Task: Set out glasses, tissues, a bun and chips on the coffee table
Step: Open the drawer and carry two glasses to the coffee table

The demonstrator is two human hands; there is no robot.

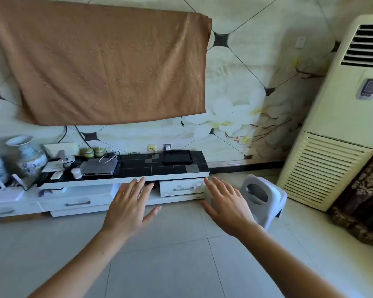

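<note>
My left hand [128, 208] and my right hand [227, 206] are stretched out in front of me, palms down, fingers spread, holding nothing. They hover over the tiled floor in front of a low TV cabinet [125, 179]. No glasses, tissues, bun, chips or coffee table show in this view.
The cabinet's black top carries a black tray [177, 157], a grey set-top box [99, 166], a white cup [76, 173], two green jars [93, 152] and porcelain vases [28, 155]. A white plastic stool [262, 198] stands right of my right hand. A tall air conditioner [340, 117] fills the right side. A brown cloth [103, 63] hangs on the wall.
</note>
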